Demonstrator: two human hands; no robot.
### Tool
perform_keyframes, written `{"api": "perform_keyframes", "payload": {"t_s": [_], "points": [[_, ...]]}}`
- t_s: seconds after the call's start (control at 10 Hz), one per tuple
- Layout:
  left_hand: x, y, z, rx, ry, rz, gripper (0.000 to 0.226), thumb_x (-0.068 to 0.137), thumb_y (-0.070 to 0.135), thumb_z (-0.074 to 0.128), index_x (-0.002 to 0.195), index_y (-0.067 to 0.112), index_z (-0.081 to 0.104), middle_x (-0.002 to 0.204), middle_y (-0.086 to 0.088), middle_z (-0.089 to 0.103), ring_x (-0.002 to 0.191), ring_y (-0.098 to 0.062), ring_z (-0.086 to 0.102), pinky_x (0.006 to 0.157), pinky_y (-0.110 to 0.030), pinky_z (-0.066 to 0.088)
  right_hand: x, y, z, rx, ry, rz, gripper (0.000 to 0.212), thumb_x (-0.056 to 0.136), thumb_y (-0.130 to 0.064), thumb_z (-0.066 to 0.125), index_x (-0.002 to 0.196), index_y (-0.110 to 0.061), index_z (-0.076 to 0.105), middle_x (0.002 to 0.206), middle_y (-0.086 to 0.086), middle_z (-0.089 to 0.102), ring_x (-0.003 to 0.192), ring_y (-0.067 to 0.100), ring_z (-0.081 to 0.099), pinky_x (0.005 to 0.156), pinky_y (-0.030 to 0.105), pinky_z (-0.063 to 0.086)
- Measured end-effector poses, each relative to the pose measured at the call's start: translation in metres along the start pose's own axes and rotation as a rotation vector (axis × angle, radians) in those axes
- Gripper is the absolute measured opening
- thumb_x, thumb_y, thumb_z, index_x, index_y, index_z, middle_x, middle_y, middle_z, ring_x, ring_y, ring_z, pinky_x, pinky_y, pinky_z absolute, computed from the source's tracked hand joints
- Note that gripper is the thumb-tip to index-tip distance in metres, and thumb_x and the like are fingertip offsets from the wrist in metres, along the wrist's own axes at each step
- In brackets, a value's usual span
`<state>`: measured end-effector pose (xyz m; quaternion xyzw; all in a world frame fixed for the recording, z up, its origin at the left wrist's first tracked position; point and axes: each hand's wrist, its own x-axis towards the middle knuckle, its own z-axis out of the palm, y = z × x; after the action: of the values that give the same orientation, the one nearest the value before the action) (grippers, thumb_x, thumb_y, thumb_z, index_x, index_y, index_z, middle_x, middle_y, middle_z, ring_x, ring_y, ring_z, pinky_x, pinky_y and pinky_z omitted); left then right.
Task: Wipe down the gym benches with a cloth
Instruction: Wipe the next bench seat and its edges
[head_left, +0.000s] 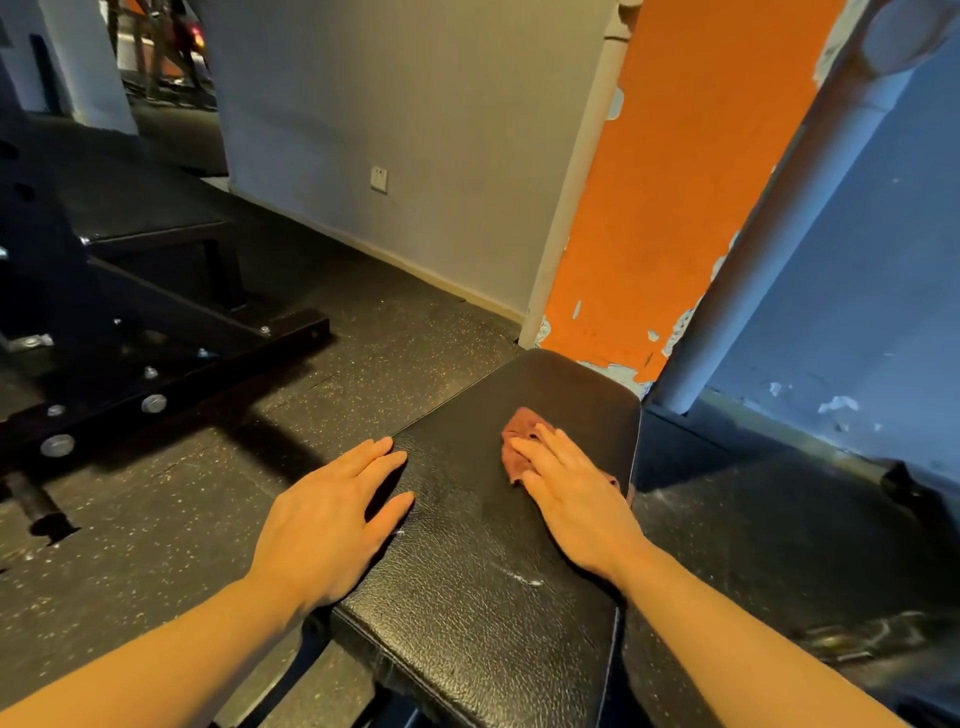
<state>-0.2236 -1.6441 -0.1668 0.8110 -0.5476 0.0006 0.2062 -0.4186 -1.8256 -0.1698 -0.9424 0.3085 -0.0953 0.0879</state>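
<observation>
A black padded gym bench (483, 582) runs from the bottom of the view toward the far wall. A small reddish-brown cloth (519, 436) lies on its far right part. My right hand (576, 493) presses flat on the cloth with straight fingers, covering most of it. My left hand (332, 514) rests flat on the bench's left edge, fingers straight and slightly spread, holding nothing. A few whitish smudges show on the pad between my hands.
A black steel rack frame (156, 364) with bolts stands on the speckled rubber floor to the left. White pipes (769, 244) rise at the bench's far end, against an orange and blue wall with peeling paint. A dark mat lies to the right.
</observation>
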Motion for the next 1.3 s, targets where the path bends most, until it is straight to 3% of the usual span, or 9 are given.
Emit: {"api": "perform_keyframes", "payload": {"t_s": [0.1,0.4,0.7,0.8,0.9,1.0,1.1,1.2,1.3], "points": [[0.000,0.003,-0.001,0.022,0.019,-0.018,0.053,0.094,0.060,0.033,0.145,0.042,0.035,0.153,0.025,0.024,0.141,0.001,0.025,0.104,-0.025,0.037,0.005,0.023,0.012,-0.118,0.014,0.172,0.085,0.087,-0.055,-0.021,0.146,-0.025,0.033,0.158,0.004,0.023,0.148,0.026,0.009,0.118,0.044,0.015],[-0.006,0.010,-0.005,0.032,-0.025,0.010,0.049,0.101,0.043,0.036,0.147,0.027,0.037,0.155,0.009,0.030,0.144,-0.009,0.023,0.115,-0.029,0.023,-0.063,-0.068,-0.002,0.001,-0.030,-0.094,0.062,0.097,-0.048,0.009,0.149,-0.023,0.031,0.159,0.003,0.019,0.149,0.024,0.004,0.121,0.042,0.010],[-0.073,0.004,-0.033,-0.125,-0.137,0.083,0.054,0.101,0.039,0.037,0.151,0.025,0.024,0.159,0.011,0.013,0.145,-0.001,0.003,0.115,-0.020,0.004,-0.064,-0.051,-0.005,-0.077,0.003,0.222,0.078,0.087,-0.048,-0.007,0.147,-0.019,0.032,0.152,0.008,0.029,0.142,0.032,0.020,0.116,0.048,0.021],[-0.096,0.006,-0.040,-0.038,-0.133,0.140,0.061,0.099,0.044,0.041,0.152,0.024,0.020,0.160,0.010,0.009,0.140,0.002,-0.006,0.113,-0.017,-0.004,-0.088,-0.087,-0.005,-0.094,-0.067,-0.042,0.067,0.093,-0.038,0.005,0.140,-0.012,0.045,0.150,0.013,0.036,0.141,0.039,0.026,0.112,0.053,0.029],[-0.116,0.006,-0.040,0.063,-0.188,0.197,0.067,0.098,0.051,0.036,0.153,0.023,0.010,0.160,0.009,-0.001,0.139,0.001,-0.014,0.110,-0.017,-0.013,-0.119,-0.103,-0.013,-0.105,-0.077,-0.154,0.061,0.097,-0.042,0.008,0.150,-0.019,0.029,0.159,0.002,0.012,0.149,0.026,0.005,0.120,0.036,0.004],[-0.128,0.004,-0.039,0.110,-0.214,0.209,0.082,0.087,0.071,0.005,0.154,0.024,0.004,0.159,0.010,-0.005,0.138,0.000,-0.016,0.110,-0.019,-0.013,-0.130,-0.092,-0.017,0.007,-0.106,-0.081,0.055,0.102,-0.047,0.014,0.153,-0.029,0.013,0.159,-0.010,0.001,0.147,0.010,-0.009,0.114,0.022,-0.008],[-0.126,0.004,-0.034,0.138,-0.246,0.241,0.101,0.071,0.079,-0.011,0.154,0.022,0.002,0.159,0.011,-0.006,0.145,-0.004,-0.006,0.115,-0.023,-0.001,-0.105,-0.089,-0.014,0.060,-0.047,-0.030,0.060,0.097,-0.048,0.014,0.148,-0.022,0.032,0.157,0.001,0.024,0.146,0.019,0.015,0.120,0.030,0.012],[-0.120,0.008,-0.034,0.107,-0.264,0.206,0.081,0.087,0.069,0.011,0.154,0.023,0.010,0.161,0.009,0.004,0.147,-0.007,0.003,0.119,-0.028,0.008,-0.087,-0.094,0.001,0.018,0.033,0.039,0.057,0.098,-0.044,0.013,0.134,-0.020,0.049,0.144,0.003,0.039,0.135,0.023,0.034,0.110,0.040,0.031],[-0.114,0.014,-0.037,0.107,-0.239,0.172,0.085,0.085,0.071,0.003,0.151,0.023,0.024,0.159,0.007,0.020,0.146,-0.008,0.015,0.119,-0.030,0.006,-0.103,-0.105,0.006,-0.066,0.011,-0.012,0.072,0.098,-0.052,-0.006,0.143,-0.020,0.041,0.152,0.003,0.031,0.143,0.023,0.023,0.114,0.042,0.026]]}}
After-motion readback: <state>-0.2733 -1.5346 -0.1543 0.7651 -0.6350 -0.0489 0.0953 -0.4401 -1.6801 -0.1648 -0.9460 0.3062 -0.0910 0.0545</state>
